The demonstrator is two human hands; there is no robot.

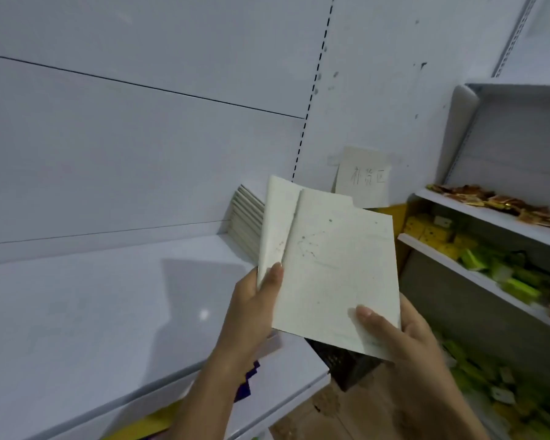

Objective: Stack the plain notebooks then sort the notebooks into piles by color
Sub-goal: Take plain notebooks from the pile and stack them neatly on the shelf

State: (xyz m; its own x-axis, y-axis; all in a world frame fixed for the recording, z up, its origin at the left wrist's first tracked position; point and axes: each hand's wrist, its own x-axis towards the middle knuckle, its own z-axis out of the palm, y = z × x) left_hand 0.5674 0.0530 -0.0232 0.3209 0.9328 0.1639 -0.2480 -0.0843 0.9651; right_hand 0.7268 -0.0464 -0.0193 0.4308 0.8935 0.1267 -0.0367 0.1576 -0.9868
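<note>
Left hand (254, 300) curls thumb & fingers round the rear plain off-white paper notebook (278, 217). Right hand (404, 338) pinches the near-right corner of the front spotted off-white paper notebook (337, 268). Both are above the white metal shelf (108, 312), w/ the leaning stack of pale notebooks (246, 220) far behind. Risk (a guess): the corner pinch slips and the covers splay.

Thumb-over grip in left hand (255, 301), right hand (405, 339).

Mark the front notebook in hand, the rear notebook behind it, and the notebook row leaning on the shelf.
front notebook (337, 274): head view, middle of cover.
rear notebook (280, 217): head view, exposed left strip.
notebook row (246, 220): head view, visible page edges.
</note>
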